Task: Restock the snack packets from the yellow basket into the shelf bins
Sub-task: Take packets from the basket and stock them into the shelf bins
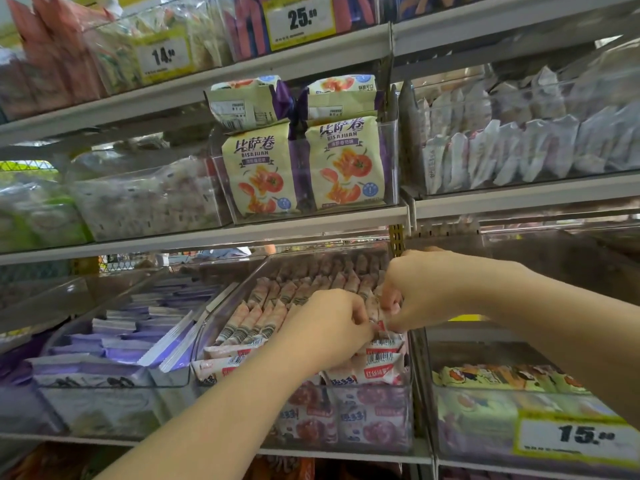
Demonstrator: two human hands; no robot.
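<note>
left hand [329, 327] and right hand [426, 289] both pinch a pink snack packet [375, 315] | probably wedging it upright into the clear bin [207, 327], keeping rows tight

Bright even overhead light, soft shadow under the shelves [207, 239], glare on clear bin walls [86, 299] at 9 and 3 o'clock, edges bowed and blurry, tomato packs [343, 161] at 12 sharp.

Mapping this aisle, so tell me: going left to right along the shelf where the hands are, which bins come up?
Clear plastic bin of purple-and-white packets → clear plastic bin of pink-and-white snack packets, which the left hand and right hand grip → clear plastic bin of yellow-green packets with a yellow price tag.
</note>
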